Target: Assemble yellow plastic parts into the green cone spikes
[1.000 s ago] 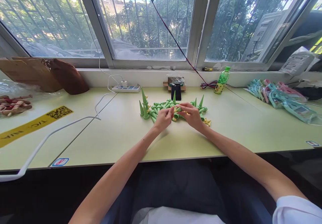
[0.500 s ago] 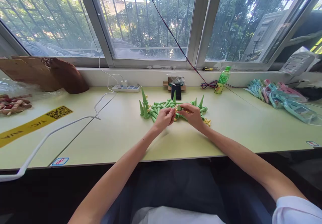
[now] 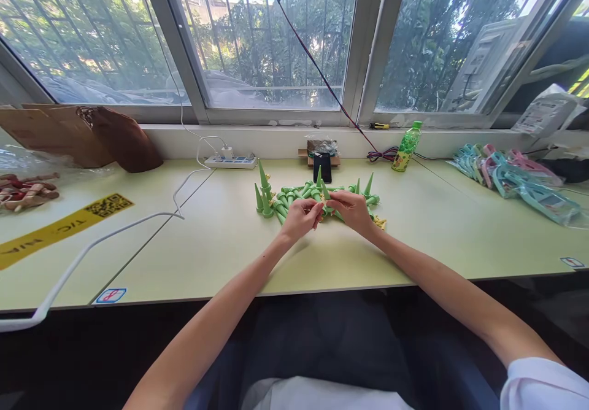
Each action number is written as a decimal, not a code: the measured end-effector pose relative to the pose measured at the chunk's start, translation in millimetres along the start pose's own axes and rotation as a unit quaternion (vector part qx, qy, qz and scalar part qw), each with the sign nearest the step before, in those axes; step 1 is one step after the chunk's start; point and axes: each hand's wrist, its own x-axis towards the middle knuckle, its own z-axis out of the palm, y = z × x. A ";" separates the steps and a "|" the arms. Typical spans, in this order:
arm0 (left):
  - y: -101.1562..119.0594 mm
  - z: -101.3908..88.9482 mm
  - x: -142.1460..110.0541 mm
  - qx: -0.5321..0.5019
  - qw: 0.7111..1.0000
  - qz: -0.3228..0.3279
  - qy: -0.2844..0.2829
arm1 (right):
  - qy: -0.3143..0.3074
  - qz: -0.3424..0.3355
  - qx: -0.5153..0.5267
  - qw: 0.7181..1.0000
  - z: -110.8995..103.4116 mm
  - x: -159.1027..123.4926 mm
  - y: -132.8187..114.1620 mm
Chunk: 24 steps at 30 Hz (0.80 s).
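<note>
My right hand [image 3: 350,207] pinches a green pointed plastic cone [image 3: 325,191], its tip up. Close beside it, nearly touching, my left hand [image 3: 301,218] is closed with thumb and fingertips together; whatever it grips is too small to make out. Behind both hands lies a heap of green cones [image 3: 285,196], partly hidden by the fingers. Several cones stand upright at the heap's left, such as a tall cone [image 3: 264,178], and at its right another cone [image 3: 369,185]. Small yellow pieces [image 3: 380,222] lie by my right wrist.
Behind the heap are a black phone [image 3: 322,169] and a power strip [image 3: 231,162]. A green drink bottle [image 3: 407,147] stands at the back right, near bagged pastel items [image 3: 510,174]. A white cable [image 3: 138,218] crosses the table [image 3: 207,256] on the left.
The cone in my right hand has turned from mostly hidden to tip-up above the fingers. My left hand has shifted very slightly.
</note>
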 end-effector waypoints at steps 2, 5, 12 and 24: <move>-1.5 -0.2 0.0 0.026 1.000 0.008 0.004 | -0.003 0.006 0.001 1.000 0.1 -0.5 2.9; -3.3 -0.7 -0.2 0.065 0.998 0.021 0.010 | -0.011 0.025 -0.006 1.000 0.2 -1.7 6.0; 0.2 -1.5 -3.4 0.123 0.991 0.045 0.019 | -0.024 0.060 -0.025 0.998 -0.4 -2.9 -2.4; -3.1 -3.8 -4.1 0.208 0.971 0.114 0.015 | -0.063 0.114 0.029 0.991 -2.3 -3.5 -7.8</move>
